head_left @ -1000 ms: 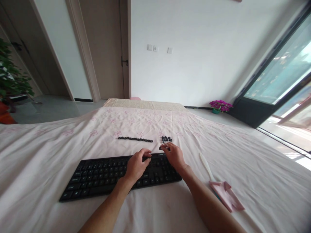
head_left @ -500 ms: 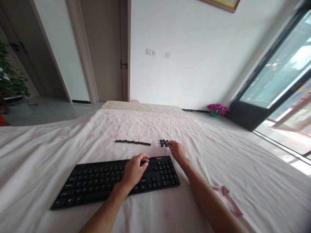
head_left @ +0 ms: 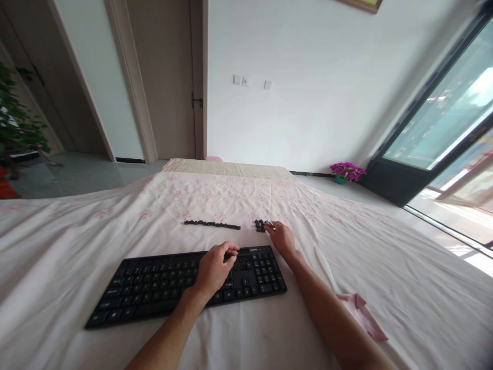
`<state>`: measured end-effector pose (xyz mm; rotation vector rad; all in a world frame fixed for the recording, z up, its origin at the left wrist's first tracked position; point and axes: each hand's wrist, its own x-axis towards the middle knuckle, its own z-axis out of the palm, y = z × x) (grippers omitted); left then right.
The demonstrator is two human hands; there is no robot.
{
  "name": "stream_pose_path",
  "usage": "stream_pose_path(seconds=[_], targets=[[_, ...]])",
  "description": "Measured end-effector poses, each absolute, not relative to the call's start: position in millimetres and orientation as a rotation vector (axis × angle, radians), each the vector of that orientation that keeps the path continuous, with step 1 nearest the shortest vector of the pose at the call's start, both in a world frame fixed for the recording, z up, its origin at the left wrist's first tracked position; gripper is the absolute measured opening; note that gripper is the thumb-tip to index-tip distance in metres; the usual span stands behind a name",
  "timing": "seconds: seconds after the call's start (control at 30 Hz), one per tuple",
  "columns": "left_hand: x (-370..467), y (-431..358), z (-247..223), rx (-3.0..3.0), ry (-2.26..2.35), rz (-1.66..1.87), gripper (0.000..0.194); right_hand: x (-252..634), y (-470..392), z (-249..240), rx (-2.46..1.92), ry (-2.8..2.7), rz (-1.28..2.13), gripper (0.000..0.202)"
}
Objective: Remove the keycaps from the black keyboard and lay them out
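A black keyboard (head_left: 165, 280) lies at a slant on the pale floral sheet. My left hand (head_left: 215, 267) rests over its right-middle part, fingers curled in toward the thumb near the top edge; whatever they may hold is hidden. Beyond the keyboard's top right corner, my right hand (head_left: 282, 237) has its thumb and fingertips pinched at a small cluster of black keycaps (head_left: 259, 225), with a dark keycap seemingly between them. To the left of that cluster, several more keycaps form a long row (head_left: 211, 224) on the sheet.
A white strip-like object (head_left: 325, 268) and a folded pink cloth (head_left: 364, 317) lie right of my right forearm. The sheet (head_left: 239, 198) has soft wrinkles. Beyond it are a wall, doors, a potted plant (head_left: 19, 123) and purple flowers (head_left: 347, 171).
The view has shifted slightly. My right hand stays at the keycap cluster with only small finger movement, and my left hand keeps its place over the keyboard.
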<state>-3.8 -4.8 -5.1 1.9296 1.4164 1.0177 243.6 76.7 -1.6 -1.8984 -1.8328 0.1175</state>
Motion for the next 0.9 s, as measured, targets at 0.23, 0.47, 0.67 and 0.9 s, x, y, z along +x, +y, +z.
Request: stream_pose_path(seconds=[0.23,0.47,0.67,0.9], targets=[[-3.8,-4.6,-5.4,1.960,1.424,1.004,0.024,230.4,44.4,43.9,-1.409,-2.062,0.269,0.050],[-3.3,-8.9,-1.5,2.063,1.415,0.986,0.025,211.9,7.2,52.4,-1.373,-1.898,0.773,0.021],[-2.6,-10.5,0.3,2.144,1.411,0.949,0.025,201.2,-9.0,55.5,-1.326,-1.943,0.917,0.021],[-3.0,-10.7,1.7,2.201,1.385,0.909,0.023,189.6,-15.8,48.7,-1.156,-2.074,0.773,0.018]])
